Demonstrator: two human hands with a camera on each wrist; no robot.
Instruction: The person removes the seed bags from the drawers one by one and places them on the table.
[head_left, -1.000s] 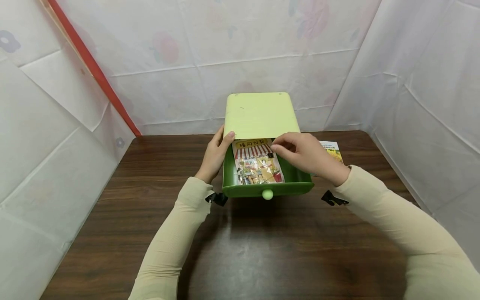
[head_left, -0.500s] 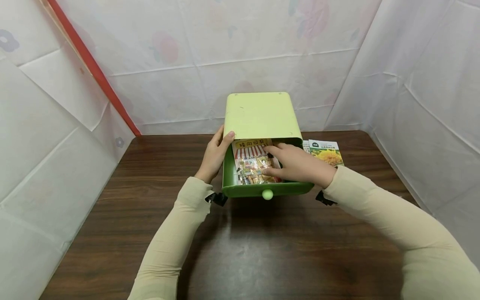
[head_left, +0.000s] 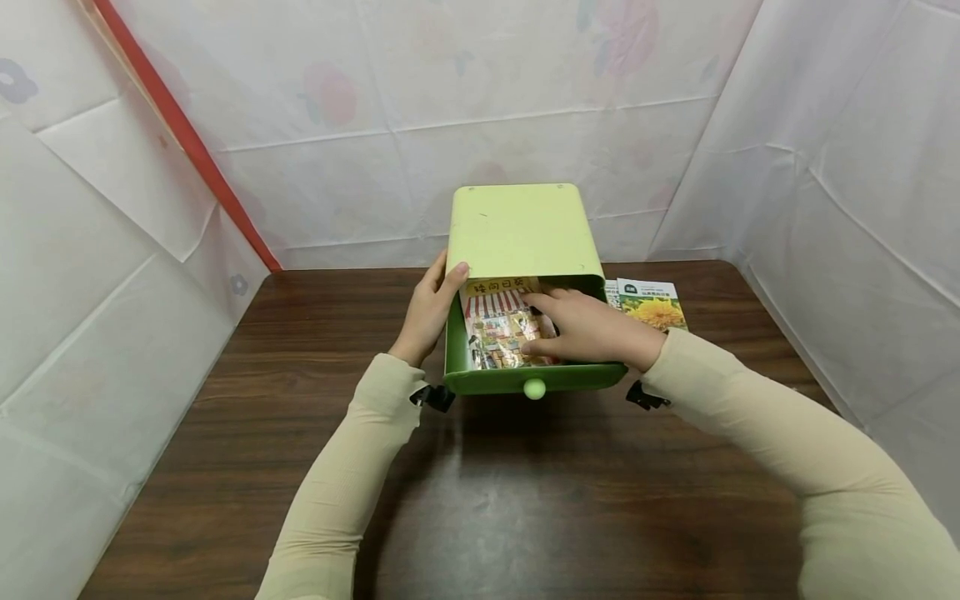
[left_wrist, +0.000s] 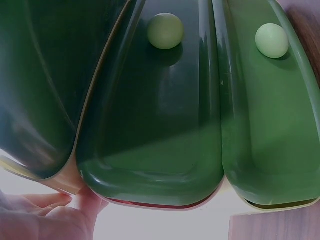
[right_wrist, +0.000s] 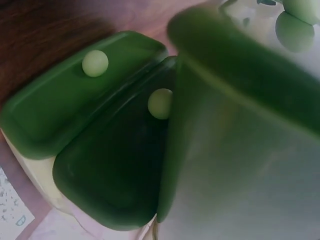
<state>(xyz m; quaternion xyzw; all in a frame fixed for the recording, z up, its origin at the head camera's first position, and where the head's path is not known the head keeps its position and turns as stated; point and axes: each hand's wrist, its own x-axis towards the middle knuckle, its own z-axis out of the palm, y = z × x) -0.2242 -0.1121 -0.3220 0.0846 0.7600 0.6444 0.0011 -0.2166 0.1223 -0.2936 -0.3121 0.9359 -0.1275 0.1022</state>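
The right hand (head_left: 592,327) reaches in over the side of the open drawer (head_left: 480,382), its thumb spread well away from the fingers and the tips touching a picture packet (head_left: 495,333). The hand is loosely open, laid on the packet. What the fingers farther back do in the shade under the cabinet's top, I cannot tell.

The packet lies in the drawer, nearer its left wall, picture side up: a yellow banner at the far end, a red-and-white striped awning, then a shop scene under shiny wrapping. The green drawer sticks out of the front of the cabinet (head_left: 521,229) and carries a pale round knob (head_left: 534,388).

The left hand (head_left: 427,312) rests against the cabinet's left side, fingers fairly straight along the wall, thumb at the front corner of the pale green top.

Beneath the open drawer, the left wrist view shows two more drawers (left_wrist: 145,110), both pushed in, each with a round knob.

Just right of the cabinet, a flower packet (head_left: 654,310) lies partly over a white packet (head_left: 612,292) on the dark wooden bench (head_left: 300,358). Behind hangs a white cloth (head_left: 525,83) with faded prints, and a red strip (head_left: 183,133) slants down at the left.
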